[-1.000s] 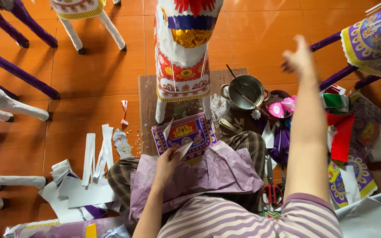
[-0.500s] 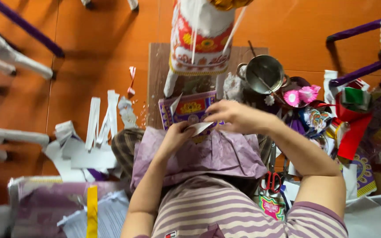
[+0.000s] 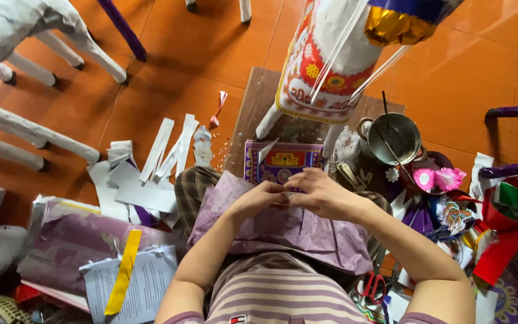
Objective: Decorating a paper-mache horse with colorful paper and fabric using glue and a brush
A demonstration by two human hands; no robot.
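Note:
My left hand and my right hand meet over my lap, fingers closed together on a small piece of paper that the fingers mostly hide. They hover above a purple patterned paper panel with a gold motif, which lies on a wooden board. A sheet of lilac tissue paper drapes over my knees under both forearms. Just beyond the panel stands a paper animal figure decorated in red, white and gold.
A metal pot with a stick in it sits right of the figure, by pink paper flowers. White paper strips litter the orange floor at left. Red-handled scissors lie by my right knee. White frame legs stand far left.
My right arm, stretched out to the right a second ago, has come back in, and its hand now joins the left hand over the purple panel. The view has tilted downward.

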